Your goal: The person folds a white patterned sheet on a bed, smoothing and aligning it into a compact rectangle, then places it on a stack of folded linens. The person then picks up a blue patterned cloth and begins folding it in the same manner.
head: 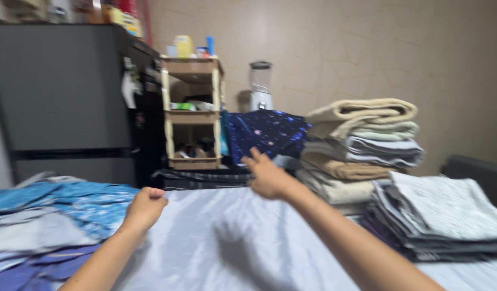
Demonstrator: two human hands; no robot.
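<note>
A pale grey-blue sheet [227, 242] lies spread flat before me. My left hand [145, 207] is closed on the sheet's far left edge, pinching the fabric. My right hand [267, 177] reaches out over the sheet's far edge with its fingers apart; whether it grips the fabric I cannot tell, as the frame is blurred.
A stack of folded towels [361, 145] and a lower pile of folded grey cloths [442, 215] stand at the right. Loose blue patterned fabrics [54, 210] lie at the left. Behind are a dark fridge [60, 97], a small shelf rack [193, 116], a blender [260, 86] and a dark starry cloth [267, 132].
</note>
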